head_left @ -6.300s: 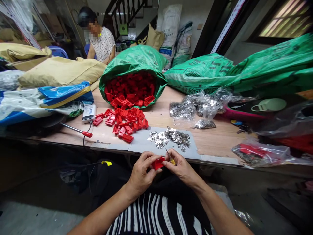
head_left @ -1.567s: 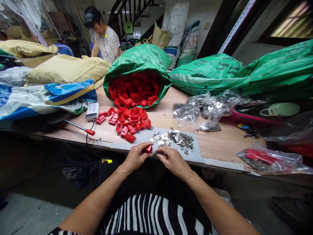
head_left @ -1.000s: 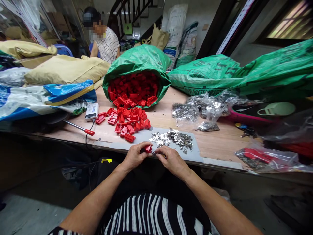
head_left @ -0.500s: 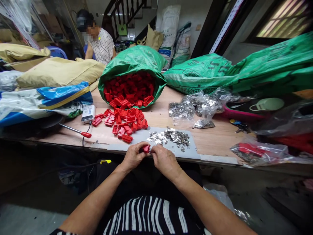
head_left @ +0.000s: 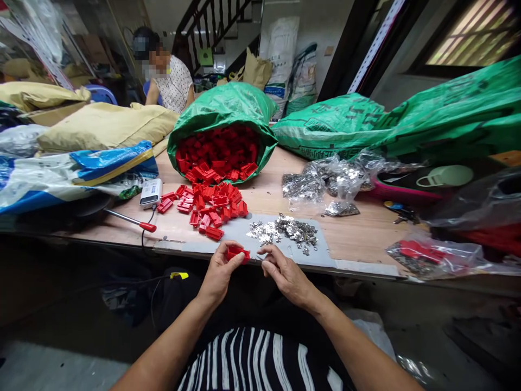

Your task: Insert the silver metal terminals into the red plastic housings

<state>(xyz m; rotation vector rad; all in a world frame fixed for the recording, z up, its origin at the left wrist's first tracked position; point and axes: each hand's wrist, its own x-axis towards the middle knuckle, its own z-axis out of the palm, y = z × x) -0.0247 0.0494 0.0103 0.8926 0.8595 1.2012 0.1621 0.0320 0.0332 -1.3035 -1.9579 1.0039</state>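
My left hand (head_left: 220,270) holds a small red plastic part (head_left: 239,254) at the table's front edge, thumb on its near side. A little to the right, my right hand (head_left: 285,272) is apart from that part. Its thumb and forefinger are curled close together, and what may be between them is too small to make out. Just beyond the hands, small silvery metal pieces (head_left: 264,232) and a darker metal heap (head_left: 299,233) lie on a grey sheet (head_left: 321,252). Loose red plastic parts (head_left: 215,203) are piled to the left of the metal.
A green sack (head_left: 228,106) full of red parts lies open behind the pile. Clear bags of metal pieces (head_left: 303,187) rest to the right. At left are a white device (head_left: 151,193) with a cable and a red-tipped rod (head_left: 130,220). A person (head_left: 173,81) sits beyond the table.
My right hand has drawn away from the red plastic part, leaving a gap between the hands. More of the part now shows in my left hand.
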